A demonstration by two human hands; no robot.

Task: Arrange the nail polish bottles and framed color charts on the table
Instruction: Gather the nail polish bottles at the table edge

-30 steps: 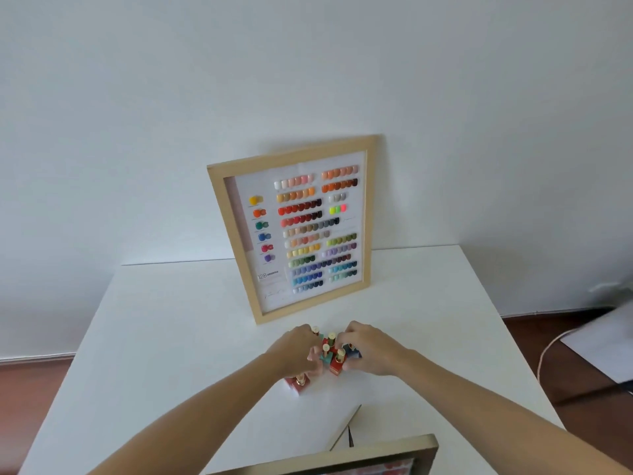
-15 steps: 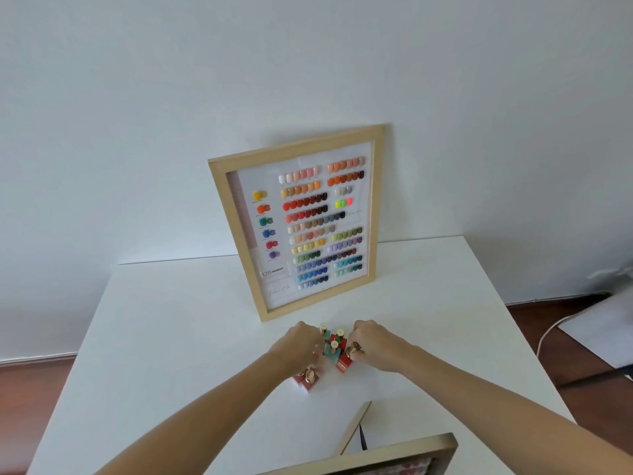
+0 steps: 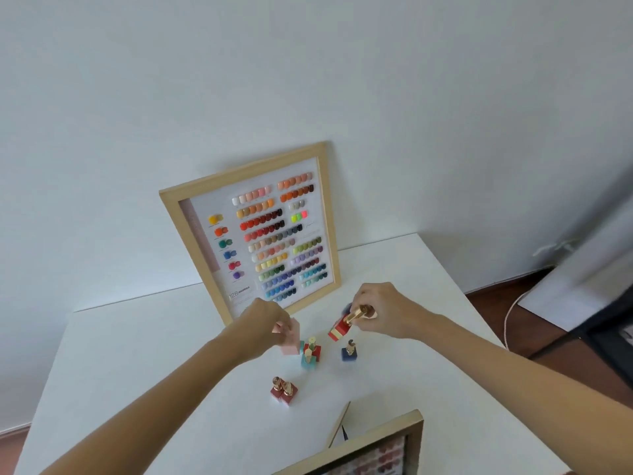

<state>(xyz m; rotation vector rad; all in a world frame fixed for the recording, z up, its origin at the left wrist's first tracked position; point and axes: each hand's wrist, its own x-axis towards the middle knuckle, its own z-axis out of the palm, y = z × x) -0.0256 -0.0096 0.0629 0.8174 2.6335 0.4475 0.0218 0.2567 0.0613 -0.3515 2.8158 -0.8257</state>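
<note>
A wooden framed color chart (image 3: 260, 234) leans against the wall at the back of the white table (image 3: 120, 354). My left hand (image 3: 263, 320) holds a pink bottle (image 3: 290, 339) just above the table in front of the chart. My right hand (image 3: 383, 308) grips a red bottle (image 3: 339, 329) by its gold cap, tilted in the air. On the table stand a teal bottle (image 3: 307, 361) and a red one (image 3: 314, 349) close together, a dark blue bottle (image 3: 349, 353) and two dark red bottles (image 3: 283, 392). A second framed chart (image 3: 376, 447) sits at the near edge.
A wooden stand leg (image 3: 339, 423) juts from behind the near frame. To the right of the table are a dark floor, a white cable (image 3: 510, 313) and a white panel (image 3: 565, 289).
Both hands left the cluster of bottles and rose apart. The left one lifted a pink bottle, the right one lifted a red bottle by its cap. The view tilted.
</note>
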